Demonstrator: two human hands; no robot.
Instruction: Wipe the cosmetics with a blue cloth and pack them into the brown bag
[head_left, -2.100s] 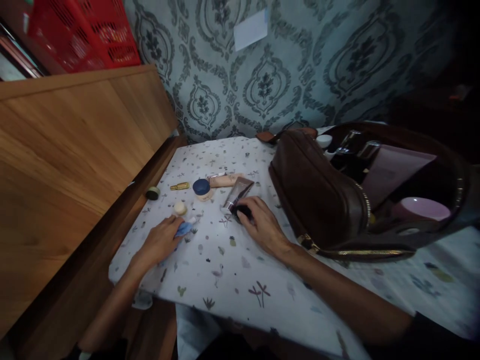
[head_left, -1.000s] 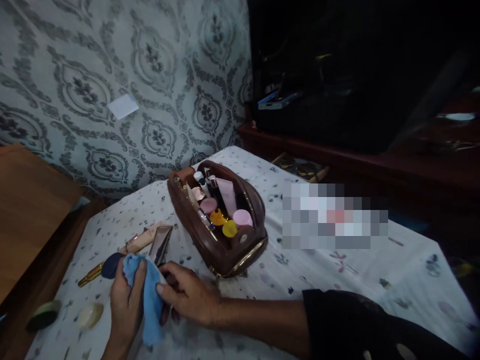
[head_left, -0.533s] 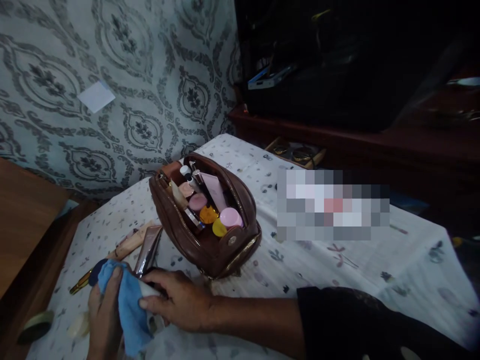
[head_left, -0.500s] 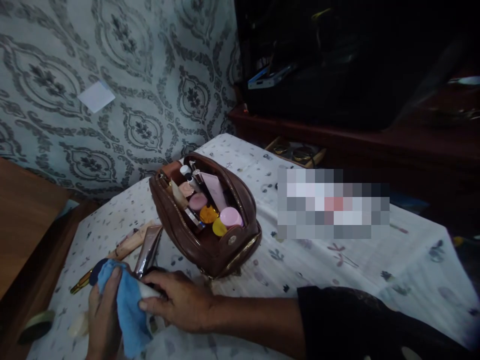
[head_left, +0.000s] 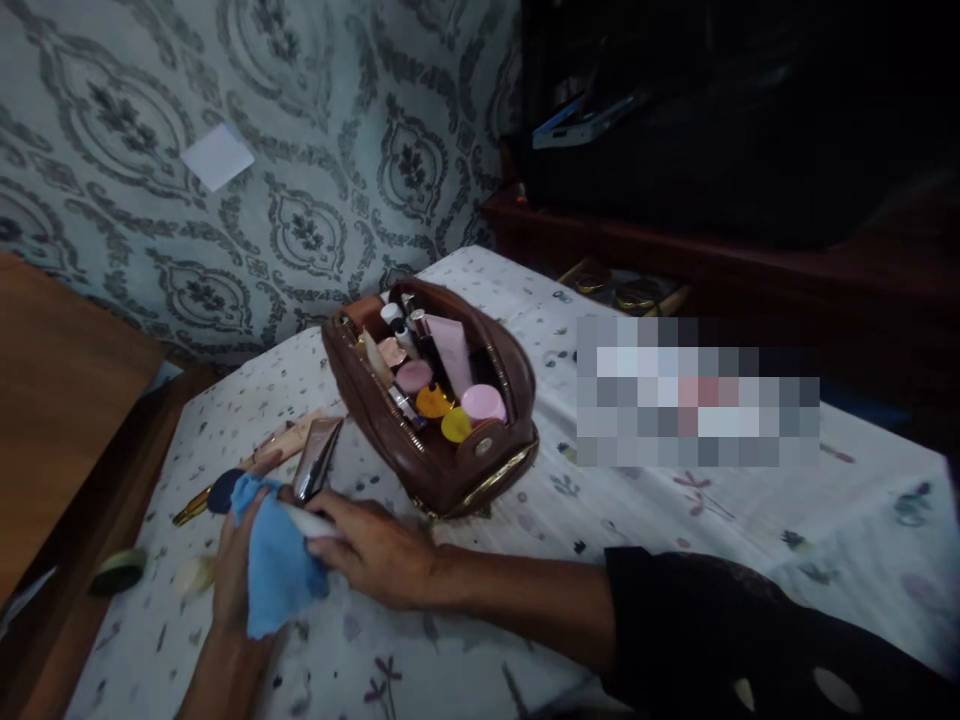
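Note:
My left hand (head_left: 229,575) is closed on a blue cloth (head_left: 277,568), which wraps one end of a small whitish item (head_left: 309,522). My right hand (head_left: 375,550) pinches that item's other end just above the patterned tablecloth (head_left: 675,520). What the item is stays hidden by the cloth and fingers. Just behind my hands lie a taupe tube (head_left: 316,458), a beige tube (head_left: 285,438), a gold stick (head_left: 191,507) and a dark blue lid (head_left: 221,492). An open brown cosmetic bag (head_left: 450,470) full of small bottles and jars stands right of them.
A small green jar (head_left: 118,571) and a pale round item (head_left: 193,575) lie at the table's left edge. A wooden board (head_left: 60,400) runs along the left. Patterned wallpaper (head_left: 315,150) stands behind; a dark wooden shelf (head_left: 712,270) is at the right.
My left hand picked the blue cloth up off the table and my right hand brought the small item to it. The view swung right, bringing the bag and shelf into sight.

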